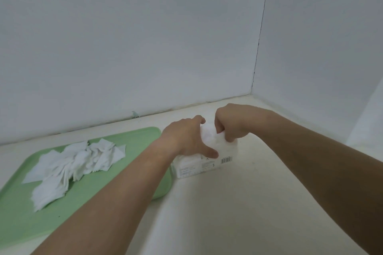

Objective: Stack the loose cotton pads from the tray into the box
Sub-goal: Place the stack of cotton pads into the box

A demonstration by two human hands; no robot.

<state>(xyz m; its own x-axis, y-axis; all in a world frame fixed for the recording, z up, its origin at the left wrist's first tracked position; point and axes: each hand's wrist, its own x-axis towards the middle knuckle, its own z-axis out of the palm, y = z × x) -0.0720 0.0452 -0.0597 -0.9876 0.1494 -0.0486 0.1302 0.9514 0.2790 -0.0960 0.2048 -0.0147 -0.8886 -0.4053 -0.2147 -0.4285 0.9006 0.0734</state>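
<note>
A clear plastic box (199, 166) with a barcode label stands on the cream table, just right of the green tray (143, 136). White cotton pads (209, 137) fill its top. My left hand (186, 137) grips the box's left side, thumb against the near wall and fingers over the far edge. My right hand (232, 123) is above the box with curled fingers pinching or pressing the pads at the top. A heap of loose square cotton pads (72, 165) lies spread on the tray's middle.
White walls close off the table at the back and right, meeting in a corner (251, 92). The cream tabletop (238, 203) stretches in front of and to the right of the box.
</note>
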